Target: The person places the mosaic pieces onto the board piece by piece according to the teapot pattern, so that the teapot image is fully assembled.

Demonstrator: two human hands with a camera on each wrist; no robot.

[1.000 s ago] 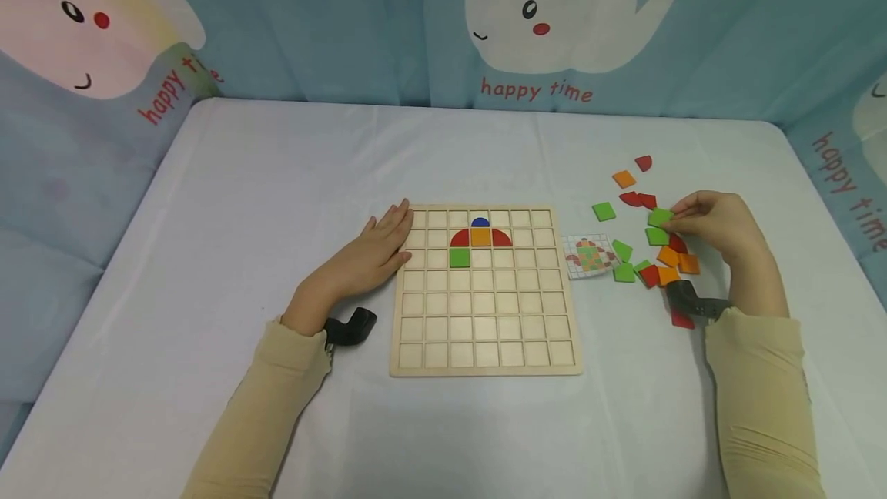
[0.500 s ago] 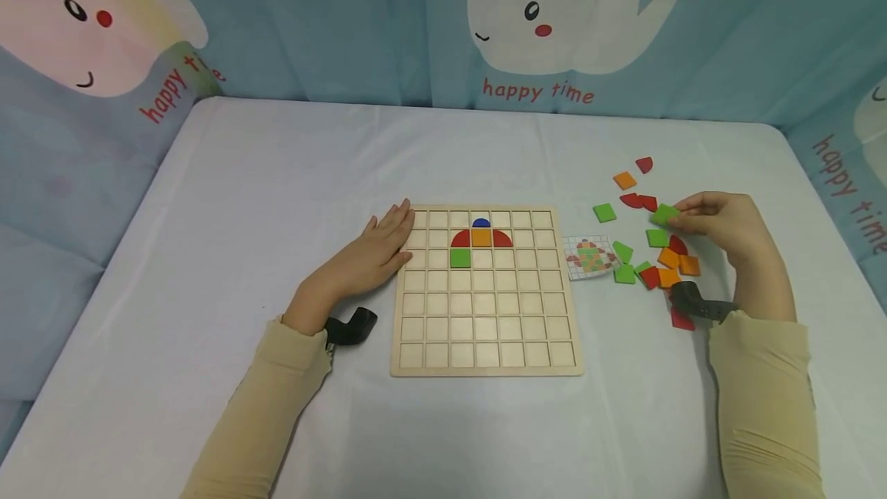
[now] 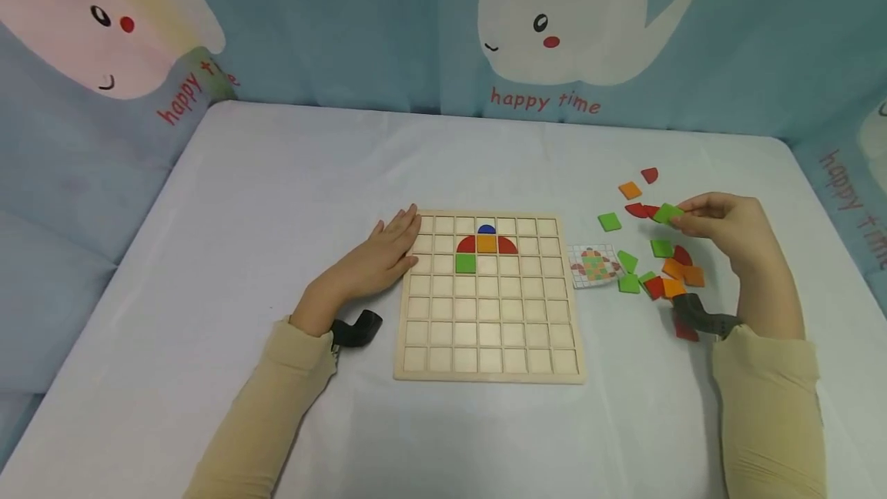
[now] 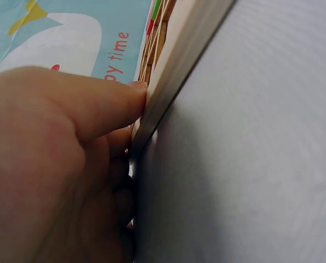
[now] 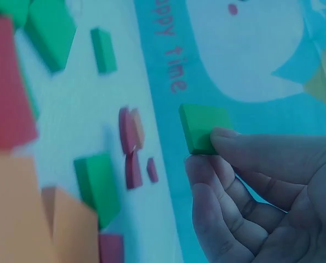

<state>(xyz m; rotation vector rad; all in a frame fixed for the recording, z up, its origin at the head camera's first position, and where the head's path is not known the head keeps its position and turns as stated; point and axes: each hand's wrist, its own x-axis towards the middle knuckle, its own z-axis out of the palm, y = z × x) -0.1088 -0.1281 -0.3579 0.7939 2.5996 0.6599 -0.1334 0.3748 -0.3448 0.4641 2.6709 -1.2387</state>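
Observation:
Between thumb and fingertips my right hand [image 3: 728, 226] pinches a green square tile [image 5: 204, 129], held up off the table in the right wrist view. My left hand [image 3: 370, 260] lies with extended fingers along the left edge of the wooden grid board [image 3: 488, 366]; its thumb touches the side of the frame in the left wrist view. Set in the upper cells of the board are a blue half-round tile [image 3: 487, 229], an orange square [image 3: 487, 244], a red quarter-round on either side of it, and a green square [image 3: 466, 263] below the left one.
Right of the board lies a printed pattern card [image 3: 594, 266]. Beyond it several loose tiles are scattered, among them a green square [image 3: 610, 222], an orange square [image 3: 630, 190] and a red quarter-round [image 3: 649, 175]. A blue curtain [image 3: 346, 29] hangs behind the white table [image 3: 312, 168].
My right hand has lifted the green square tile from among the loose tiles and moved slightly right with it. The left hand stays at the board's edge. The head view has shifted a little.

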